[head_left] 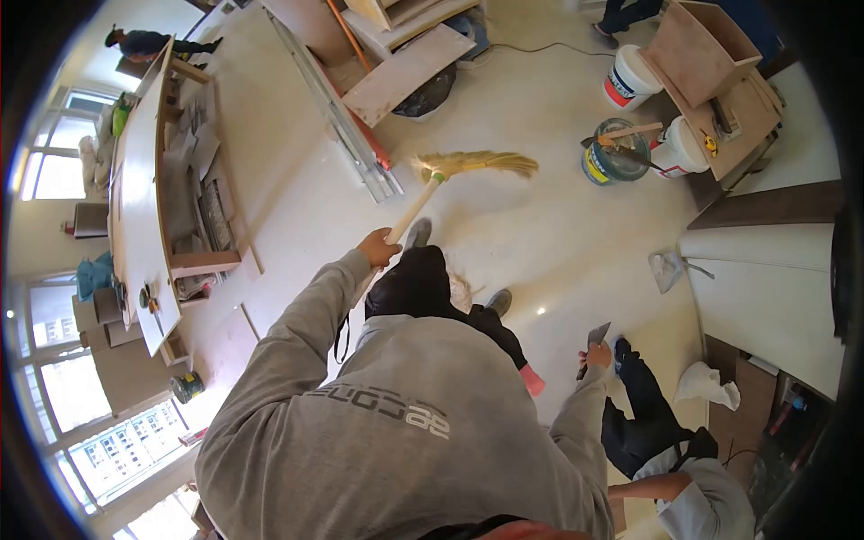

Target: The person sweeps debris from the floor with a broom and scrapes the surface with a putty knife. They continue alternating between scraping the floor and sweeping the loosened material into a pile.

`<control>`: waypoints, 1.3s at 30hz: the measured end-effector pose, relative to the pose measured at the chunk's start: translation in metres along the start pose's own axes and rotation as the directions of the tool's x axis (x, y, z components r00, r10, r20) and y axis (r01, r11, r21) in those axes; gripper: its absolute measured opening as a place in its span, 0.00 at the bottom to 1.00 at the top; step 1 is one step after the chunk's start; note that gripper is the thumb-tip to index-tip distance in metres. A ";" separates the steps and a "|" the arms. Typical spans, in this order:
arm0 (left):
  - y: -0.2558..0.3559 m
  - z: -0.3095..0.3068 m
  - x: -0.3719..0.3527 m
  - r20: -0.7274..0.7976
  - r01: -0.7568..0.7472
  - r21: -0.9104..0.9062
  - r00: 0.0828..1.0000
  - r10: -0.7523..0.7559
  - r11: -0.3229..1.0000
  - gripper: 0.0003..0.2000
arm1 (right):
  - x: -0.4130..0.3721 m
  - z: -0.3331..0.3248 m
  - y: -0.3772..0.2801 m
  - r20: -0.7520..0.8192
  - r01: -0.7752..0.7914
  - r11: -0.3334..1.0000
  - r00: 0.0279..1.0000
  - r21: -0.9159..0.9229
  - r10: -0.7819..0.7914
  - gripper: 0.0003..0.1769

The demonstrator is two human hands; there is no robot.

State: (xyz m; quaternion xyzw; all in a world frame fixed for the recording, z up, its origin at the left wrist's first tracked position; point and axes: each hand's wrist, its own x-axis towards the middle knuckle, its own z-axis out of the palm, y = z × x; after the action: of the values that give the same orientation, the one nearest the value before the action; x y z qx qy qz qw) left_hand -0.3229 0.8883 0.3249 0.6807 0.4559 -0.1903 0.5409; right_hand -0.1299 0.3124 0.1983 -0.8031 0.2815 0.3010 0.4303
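My left hand (pixel 379 247) is closed around the pale handle of a straw broom (pixel 414 219). Its yellow bristles (pixel 486 163) fan out to the right, low over the floor ahead of my feet. Off to my right side, my right hand (pixel 595 355) grips a scraper (pixel 598 334) with a flat, dark blade pointing away from me. Something pink (pixel 532 381), perhaps cloth, hangs by my right thigh. Between my shoes lies a small pale heap (pixel 460 292) that I cannot make out, partly hidden by my leg.
Metal channels (pixel 337 117) and boards lie ahead. Buckets (pixel 614 153) and a wooden box (pixel 697 52) stand ahead right. A long workbench (pixel 139 193) runs along the left. Close on my right is a person (pixel 666 432); others are at far left and far right. A bag (pixel 667 270) lies right.
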 end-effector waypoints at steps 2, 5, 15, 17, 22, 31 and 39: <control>0.001 -0.017 0.050 0.044 0.016 -0.038 0.999 -0.014 0.999 0.20 | -0.004 0.013 -0.003 -0.016 -0.055 0.998 0.998 0.006 0.055 0.15; 0.003 -0.047 0.134 0.108 0.029 -0.043 0.994 -0.024 0.999 0.22 | -0.027 0.032 0.005 -0.074 -0.169 0.985 0.982 0.037 0.171 0.15; -0.018 -0.089 0.426 -0.045 0.042 0.295 0.999 -0.030 0.955 0.16 | -0.229 0.171 0.062 -0.249 -0.477 0.879 0.853 -0.014 0.458 0.20; -0.065 -0.061 0.540 0.330 -0.290 0.789 0.944 0.025 0.541 0.12 | -0.277 0.208 0.004 -0.222 -0.405 0.914 0.894 -0.030 0.389 0.17; 0.068 0.025 0.512 0.552 -0.542 0.831 0.831 -0.068 0.125 0.04 | -0.323 0.263 -0.065 -0.206 -0.472 0.881 0.865 -0.028 0.457 0.16; 0.031 0.146 0.433 0.787 -0.861 0.445 0.507 -0.352 -0.247 0.14 | -0.327 0.333 -0.091 -0.313 -0.372 0.909 0.855 0.189 0.414 0.17; -0.061 0.135 0.350 0.790 -0.888 0.066 0.325 -0.520 -0.455 0.14 | -0.437 0.480 -0.027 -0.385 -0.353 0.819 0.751 0.452 0.536 0.18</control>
State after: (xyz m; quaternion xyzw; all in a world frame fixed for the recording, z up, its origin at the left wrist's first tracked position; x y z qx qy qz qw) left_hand -0.1625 0.9112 -0.0191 0.6696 -0.5225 -0.5159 -0.1118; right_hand -0.5149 0.8223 0.3147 -0.6701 0.6170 0.1245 0.3934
